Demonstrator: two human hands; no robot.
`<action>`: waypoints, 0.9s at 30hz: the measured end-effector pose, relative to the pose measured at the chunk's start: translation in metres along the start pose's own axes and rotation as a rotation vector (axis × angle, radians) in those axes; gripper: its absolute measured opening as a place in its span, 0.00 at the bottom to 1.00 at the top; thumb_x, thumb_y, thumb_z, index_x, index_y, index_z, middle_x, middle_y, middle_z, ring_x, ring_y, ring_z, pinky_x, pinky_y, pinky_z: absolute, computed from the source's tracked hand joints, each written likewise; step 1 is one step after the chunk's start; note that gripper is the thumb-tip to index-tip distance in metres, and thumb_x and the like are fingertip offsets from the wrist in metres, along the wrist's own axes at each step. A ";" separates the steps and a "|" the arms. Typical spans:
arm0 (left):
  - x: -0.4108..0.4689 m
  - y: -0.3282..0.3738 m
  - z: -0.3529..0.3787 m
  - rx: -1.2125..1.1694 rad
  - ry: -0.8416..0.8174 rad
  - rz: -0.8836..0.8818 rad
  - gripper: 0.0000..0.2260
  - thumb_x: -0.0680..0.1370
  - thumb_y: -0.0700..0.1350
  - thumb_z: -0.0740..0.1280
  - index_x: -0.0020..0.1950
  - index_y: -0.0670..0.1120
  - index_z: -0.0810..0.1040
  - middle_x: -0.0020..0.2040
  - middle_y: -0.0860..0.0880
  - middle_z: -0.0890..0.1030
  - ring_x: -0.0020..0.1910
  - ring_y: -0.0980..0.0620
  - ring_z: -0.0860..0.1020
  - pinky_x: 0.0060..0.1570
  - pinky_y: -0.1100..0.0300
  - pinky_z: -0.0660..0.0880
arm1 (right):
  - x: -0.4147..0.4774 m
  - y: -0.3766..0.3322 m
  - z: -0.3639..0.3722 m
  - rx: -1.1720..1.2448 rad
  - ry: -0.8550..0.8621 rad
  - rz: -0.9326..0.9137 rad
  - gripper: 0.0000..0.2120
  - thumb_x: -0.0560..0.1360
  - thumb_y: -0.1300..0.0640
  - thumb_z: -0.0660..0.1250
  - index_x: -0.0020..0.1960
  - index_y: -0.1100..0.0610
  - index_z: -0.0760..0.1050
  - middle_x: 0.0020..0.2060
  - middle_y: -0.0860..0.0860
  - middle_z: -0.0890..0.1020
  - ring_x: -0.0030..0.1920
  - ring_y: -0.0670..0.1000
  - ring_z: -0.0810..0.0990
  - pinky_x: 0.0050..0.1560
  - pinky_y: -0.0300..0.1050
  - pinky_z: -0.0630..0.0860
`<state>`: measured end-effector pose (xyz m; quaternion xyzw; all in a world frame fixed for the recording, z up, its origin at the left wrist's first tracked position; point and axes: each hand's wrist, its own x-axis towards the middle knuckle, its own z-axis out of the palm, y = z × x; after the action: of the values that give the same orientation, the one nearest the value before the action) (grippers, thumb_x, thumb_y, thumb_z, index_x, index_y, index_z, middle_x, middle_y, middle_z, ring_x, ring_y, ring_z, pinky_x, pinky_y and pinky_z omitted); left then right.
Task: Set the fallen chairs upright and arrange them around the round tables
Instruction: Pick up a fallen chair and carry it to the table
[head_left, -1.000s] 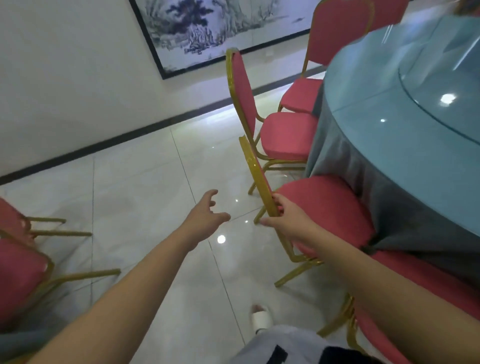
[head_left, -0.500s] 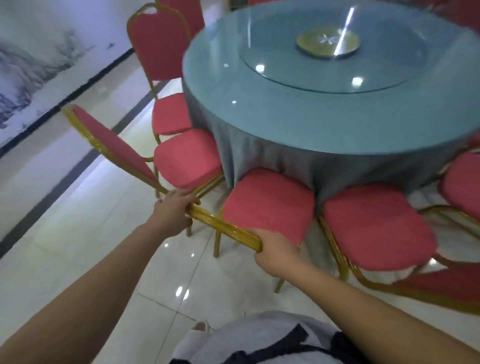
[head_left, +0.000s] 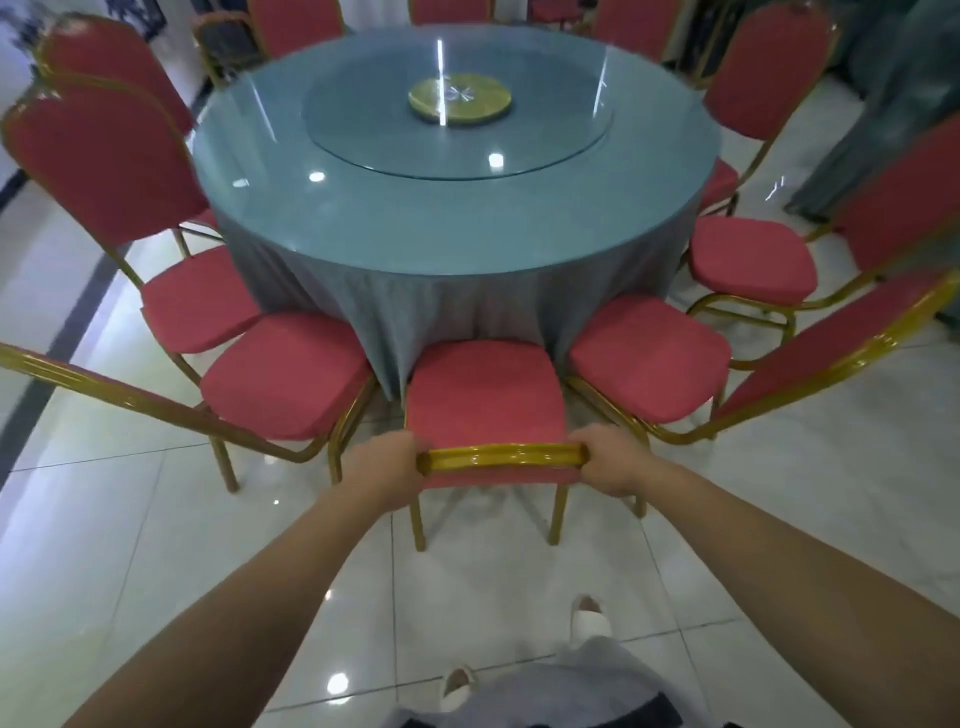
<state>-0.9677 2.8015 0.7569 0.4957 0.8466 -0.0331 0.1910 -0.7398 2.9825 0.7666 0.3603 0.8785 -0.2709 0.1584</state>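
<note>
Red-cushioned gold-framed chair (head_left: 485, 395) was gripped by left hand (head_left: 384, 467) and right hand (head_left: 615, 462), set apart on its backrest rail. Teal-clothed round table (head_left: 452, 244) was faced straight ahead.

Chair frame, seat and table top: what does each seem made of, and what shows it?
Chair frame: likely gold-painted metal tube, glossy highlights. Seat: red fabric over padding, matte, rounded edges. Table top: probably glass over grey-blue cloth, sharp lamp reflections.
</note>
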 end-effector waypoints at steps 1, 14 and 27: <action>-0.005 0.000 0.003 0.001 0.000 0.011 0.04 0.73 0.45 0.63 0.42 0.54 0.75 0.40 0.53 0.77 0.39 0.50 0.77 0.36 0.58 0.71 | -0.004 0.000 0.004 0.003 0.006 0.005 0.06 0.72 0.61 0.66 0.40 0.51 0.79 0.38 0.50 0.82 0.43 0.53 0.80 0.44 0.49 0.78; -0.038 -0.025 0.024 0.010 0.023 0.061 0.09 0.73 0.42 0.64 0.49 0.54 0.80 0.42 0.54 0.77 0.43 0.50 0.78 0.39 0.58 0.74 | -0.024 -0.012 0.032 0.120 -0.021 -0.041 0.20 0.72 0.64 0.61 0.52 0.44 0.83 0.44 0.44 0.82 0.48 0.50 0.79 0.47 0.46 0.77; -0.019 -0.020 0.015 -0.053 0.115 -0.107 0.11 0.75 0.43 0.63 0.52 0.56 0.81 0.44 0.55 0.79 0.45 0.51 0.79 0.42 0.58 0.77 | -0.001 -0.017 0.023 0.058 0.002 -0.050 0.13 0.73 0.61 0.61 0.44 0.45 0.79 0.39 0.46 0.81 0.42 0.51 0.79 0.41 0.46 0.76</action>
<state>-0.9722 2.7726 0.7474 0.4456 0.8820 0.0080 0.1531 -0.7498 2.9582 0.7544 0.3429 0.8792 -0.2996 0.1404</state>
